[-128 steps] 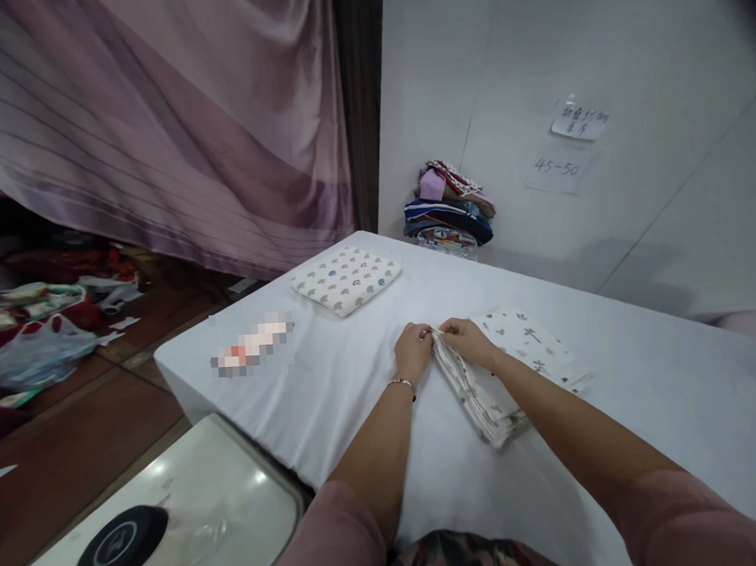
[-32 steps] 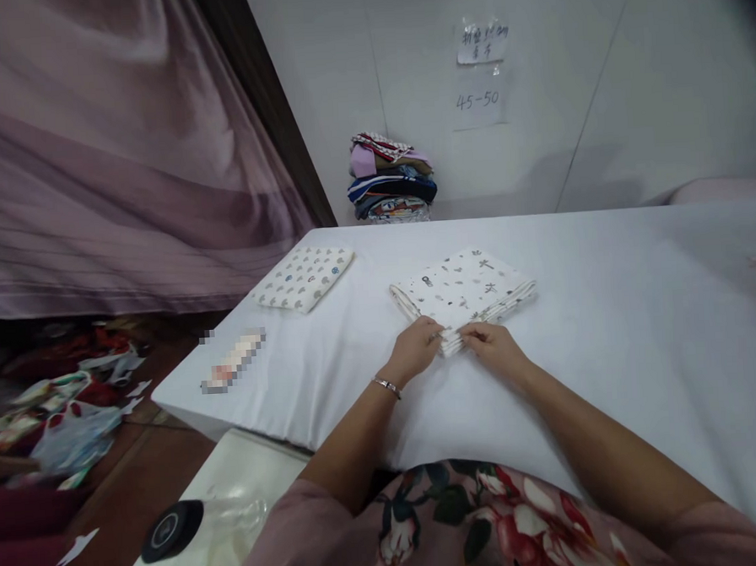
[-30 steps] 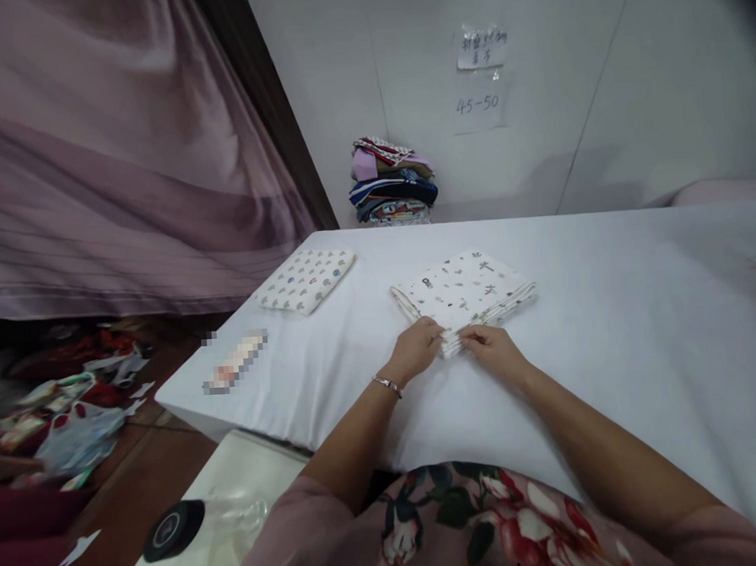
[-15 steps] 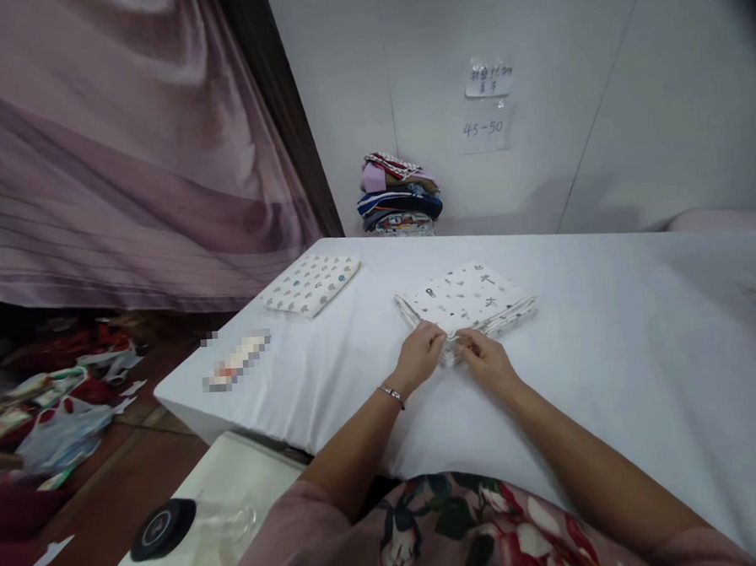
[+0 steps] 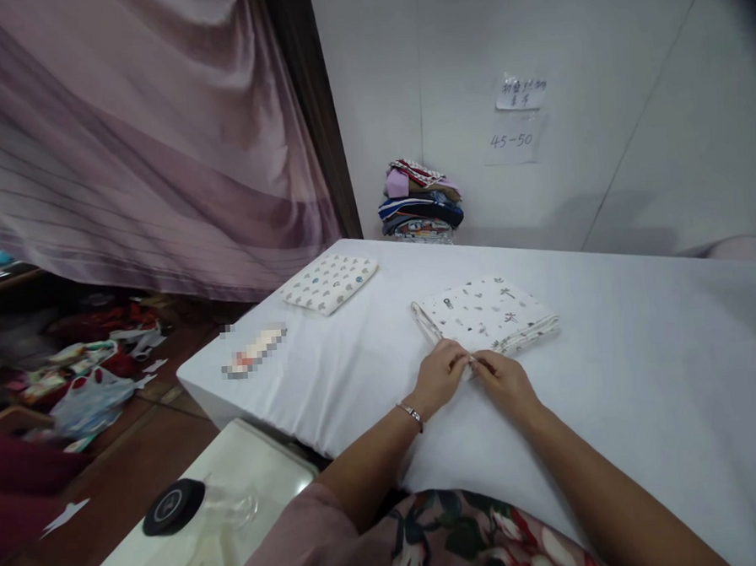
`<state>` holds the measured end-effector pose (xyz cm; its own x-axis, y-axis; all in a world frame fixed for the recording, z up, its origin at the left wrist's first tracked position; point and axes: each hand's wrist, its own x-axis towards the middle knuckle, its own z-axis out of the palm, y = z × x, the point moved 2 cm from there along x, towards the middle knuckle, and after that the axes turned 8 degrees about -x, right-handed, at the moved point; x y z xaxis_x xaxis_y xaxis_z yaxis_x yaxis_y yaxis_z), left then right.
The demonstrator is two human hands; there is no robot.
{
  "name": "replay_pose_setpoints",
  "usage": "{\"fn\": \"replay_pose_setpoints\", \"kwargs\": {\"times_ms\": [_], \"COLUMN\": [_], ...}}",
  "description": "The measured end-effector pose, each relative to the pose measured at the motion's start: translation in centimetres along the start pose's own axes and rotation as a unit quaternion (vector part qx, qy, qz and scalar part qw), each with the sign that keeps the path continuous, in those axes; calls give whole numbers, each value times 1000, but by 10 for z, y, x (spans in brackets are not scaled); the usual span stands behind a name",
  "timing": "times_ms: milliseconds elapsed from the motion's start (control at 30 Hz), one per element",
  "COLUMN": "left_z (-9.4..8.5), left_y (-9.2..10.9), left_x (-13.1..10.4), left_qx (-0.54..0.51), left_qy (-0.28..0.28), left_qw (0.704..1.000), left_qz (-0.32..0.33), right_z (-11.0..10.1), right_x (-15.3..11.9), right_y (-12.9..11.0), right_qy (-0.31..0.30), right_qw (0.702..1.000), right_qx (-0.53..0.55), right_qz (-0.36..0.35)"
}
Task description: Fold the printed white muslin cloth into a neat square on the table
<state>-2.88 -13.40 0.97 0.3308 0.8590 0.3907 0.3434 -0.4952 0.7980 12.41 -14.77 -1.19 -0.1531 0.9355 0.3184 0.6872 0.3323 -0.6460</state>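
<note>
And here's the white-covered table (image 5: 644, 404), spreading across the middle and right of the frame, with the pink curtain (image 5: 206, 140) sweeping down the upper left! Just right of centre lies the printed cloth (image 5: 481, 307), folded flat in layers, near corner towards the person. Up at top centre, a stack of folded fabrics (image 5: 420, 213) sits by the wall; left of centre, a second folded cloth (image 5: 331, 283) rests on the table. Now the hands, just below centre: right hand (image 5: 505, 384) and left hand (image 5: 442, 375) almost touching, fingertips of both pinched closed on that near corner! A bracelet (image 5: 411, 414) rings the left wrist.
</note>
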Motion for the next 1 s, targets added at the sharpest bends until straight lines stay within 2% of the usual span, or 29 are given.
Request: {"fn": "replay_pose_setpoints", "kwargs": {"times_ms": [100, 167, 267, 333, 500, 633, 800, 1000], "left_z": [-5, -9, -11, -9, -4, -2, -1, 1], "left_y": [-4, -10, -17, -20, -21, -23, -24, -23], "left_x": [-2, -6, -14, -17, -19, -18, -19, -19], "left_qx": [-7, -15, -49, -74, -90, -75, -65, -97], "left_qy": [55, 82, 79, 67, 49, 33, 23, 24], "left_qw": [998, 994, 982, 975, 971, 969, 961, 955], "left_qz": [-20, -69, -164, -199, -215, -235, -269, -279], "right_z": [-1, -2, -4, -5, -2, 2, 6, 7], "right_x": [0, 1, 2, 3, 4, 4, 3, 5], "right_y": [3, 3, 2, 1, 4, 9, 10, 3], "right_qy": [11, 28, 48, 58, 85, 60, 37, 13], "right_qw": [1000, 1000, 998, 995, 982, 975, 978, 984], "right_qx": [-2, -4, -40, -72, -130, -157, -158, -137], "right_qz": [2, -6, -24, -34, -105, -147, -133, -117]}}
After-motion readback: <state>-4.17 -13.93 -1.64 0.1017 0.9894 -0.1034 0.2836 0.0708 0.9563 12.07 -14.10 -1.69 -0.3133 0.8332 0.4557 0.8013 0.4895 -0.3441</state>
